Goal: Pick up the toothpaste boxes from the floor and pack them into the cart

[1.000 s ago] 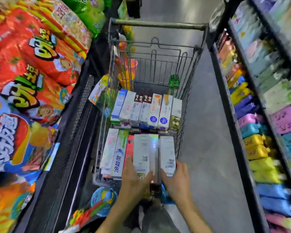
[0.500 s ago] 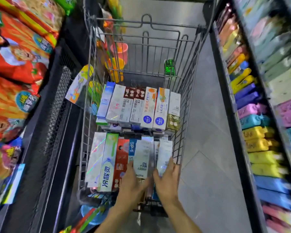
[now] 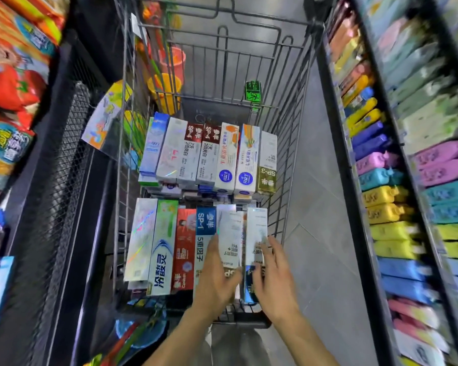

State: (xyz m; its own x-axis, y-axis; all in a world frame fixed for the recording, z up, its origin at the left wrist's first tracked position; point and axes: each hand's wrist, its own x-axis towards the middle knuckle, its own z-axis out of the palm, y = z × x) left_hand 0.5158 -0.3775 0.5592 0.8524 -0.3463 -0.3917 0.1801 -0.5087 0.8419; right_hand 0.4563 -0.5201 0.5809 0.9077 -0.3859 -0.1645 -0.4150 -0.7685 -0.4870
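— What changed?
— Our left hand and right hand now lie flat, fingers relaxed, on the white boxes in the cart, frame centre.
— Labels?
— "SP-1", "SP-3".

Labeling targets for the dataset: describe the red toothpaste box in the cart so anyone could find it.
Start at the wire shopping cart in the aisle, which holds two rows of toothpaste boxes lying flat. In the nearer row the red box is third from the left, between a green and white box and a blue-topped box. It is the only mostly red box in that row.
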